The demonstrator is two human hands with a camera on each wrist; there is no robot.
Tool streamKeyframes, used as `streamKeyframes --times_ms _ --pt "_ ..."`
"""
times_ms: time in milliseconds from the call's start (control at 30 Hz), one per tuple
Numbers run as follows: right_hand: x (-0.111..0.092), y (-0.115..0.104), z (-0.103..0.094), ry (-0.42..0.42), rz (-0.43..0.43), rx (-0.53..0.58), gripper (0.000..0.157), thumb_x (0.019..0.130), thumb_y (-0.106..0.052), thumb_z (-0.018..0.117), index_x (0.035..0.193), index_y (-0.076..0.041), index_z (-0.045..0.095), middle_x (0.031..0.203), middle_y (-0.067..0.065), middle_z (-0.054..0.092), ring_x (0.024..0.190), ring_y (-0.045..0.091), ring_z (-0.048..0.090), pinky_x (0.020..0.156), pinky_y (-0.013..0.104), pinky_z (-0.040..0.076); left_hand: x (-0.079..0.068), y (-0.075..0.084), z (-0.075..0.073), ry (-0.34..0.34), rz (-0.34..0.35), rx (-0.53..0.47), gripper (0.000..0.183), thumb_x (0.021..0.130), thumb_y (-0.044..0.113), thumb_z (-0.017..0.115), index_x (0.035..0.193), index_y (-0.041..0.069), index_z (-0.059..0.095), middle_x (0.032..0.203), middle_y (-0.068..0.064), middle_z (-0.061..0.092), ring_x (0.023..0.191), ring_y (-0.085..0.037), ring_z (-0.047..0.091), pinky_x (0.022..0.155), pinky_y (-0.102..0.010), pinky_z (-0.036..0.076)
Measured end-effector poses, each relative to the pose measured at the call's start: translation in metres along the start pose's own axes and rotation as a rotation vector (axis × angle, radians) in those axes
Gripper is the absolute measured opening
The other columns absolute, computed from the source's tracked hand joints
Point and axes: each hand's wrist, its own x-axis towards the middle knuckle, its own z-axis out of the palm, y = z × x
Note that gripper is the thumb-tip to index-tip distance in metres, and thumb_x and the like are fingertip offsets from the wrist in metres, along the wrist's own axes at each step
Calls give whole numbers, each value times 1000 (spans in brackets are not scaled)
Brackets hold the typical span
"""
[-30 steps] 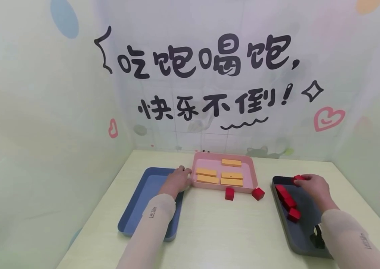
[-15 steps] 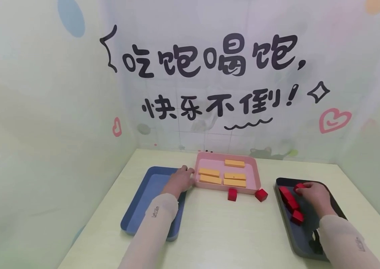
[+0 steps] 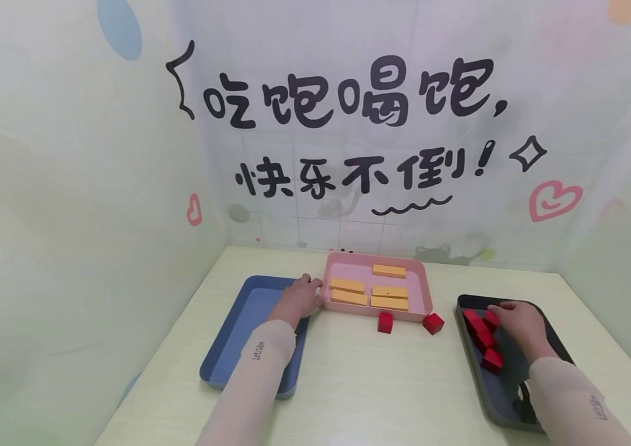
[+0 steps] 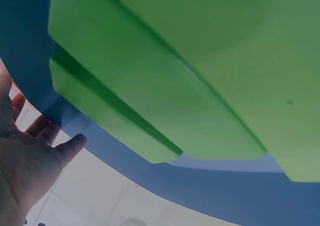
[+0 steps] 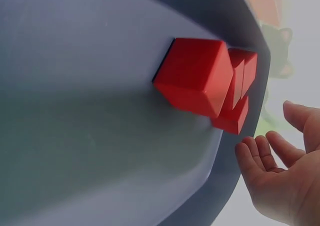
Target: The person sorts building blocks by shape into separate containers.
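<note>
My left hand [image 3: 300,298] hovers at the far right corner of a blue tray [image 3: 220,347], its fingers relaxed and holding nothing. Inside that tray the left wrist view shows several flat green blocks [image 4: 145,76], which my arm hides in the head view. On the right, my right hand [image 3: 520,323] is over the far part of a dark grey tray [image 3: 480,390]. Several red cubes [image 3: 492,360] lie along that tray's left side. In the right wrist view a gap separates my fingertips [image 5: 245,151] from the closest red cube [image 5: 232,117], and nothing is between them.
A pink tray [image 3: 427,282] stands at the back middle with several flat yellow-orange blocks [image 3: 389,271] in it. Just in front of it on the table [image 3: 360,384] are two red cubes [image 3: 385,323]. Walls [image 3: 321,229] close off the back and sides.
My right hand has carried a red cube down and left to beside the others in the grey tray and let go of it. My left hand stays by the blue tray.
</note>
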Motion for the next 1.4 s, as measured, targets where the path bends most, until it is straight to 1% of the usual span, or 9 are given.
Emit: streamKeyframes --times_ms 167,267,433,567,700,800,1000,1267,1400 --pt "-3 -14 1 6 -4 23 64 102 -36 49 137 17 42 138 41 39 123 57 40 98 63 41 0 -1 0 1 1 -10 47 102 37 53 146 19 49 144 -14 43 128 -33 48 106 -53 40" --pt "-6 -25 3 18 -4 47 62 103 -34 48 139 16 40 139 40 39 123 55 42 99 62 42 0 -1 -1 0 0 -19 48 102 36 53 147 19 49 145 -14 43 129 -33 47 107 -53 40" --pt "-11 -46 10 49 -48 84 61 103 -32 49 141 14 41 140 37 41 121 50 48 97 59 44 -1 -1 -1 -4 3 -22 48 102 36 52 147 19 49 146 -14 42 130 -33 46 107 -53 39" --pt "-13 -62 19 50 -89 132 61 102 -32 50 143 12 41 141 35 43 123 48 47 99 56 45 0 -1 0 1 5 -22 48 102 37 52 146 19 49 146 -14 42 130 -33 47 108 -53 39" --pt "-16 -78 32 35 -123 186 60 102 -32 52 144 10 42 140 33 46 124 46 48 99 54 46 1 -2 1 1 5 -31 49 102 38 52 147 19 48 147 -14 41 131 -33 45 108 -53 38" --pt "-19 -90 44 25 -140 198 58 101 -30 55 142 9 45 138 32 49 123 45 50 99 54 46 2 -3 2 2 7 -33 49 102 38 52 147 19 48 147 -14 41 132 -33 45 109 -53 38" --pt "-28 -111 75 -64 -137 213 55 99 -28 60 141 6 49 138 28 51 121 41 51 100 52 47 3 -3 3 6 -4 -31 48 102 37 53 146 19 49 145 -14 43 130 -33 47 107 -54 40" --pt "-38 -118 111 -95 -152 249 46 97 -21 63 134 6 57 134 26 56 116 37 54 100 52 46 2 -4 4 0 -16 -49 49 102 38 52 148 20 48 147 -13 41 131 -34 46 106 -54 40" --pt "-40 -119 122 -100 -146 242 40 94 -19 67 127 3 63 123 21 63 104 31 57 93 47 51 1 -3 2 -1 -9 -54 49 102 37 52 148 20 48 148 -13 41 131 -34 45 107 -54 39"
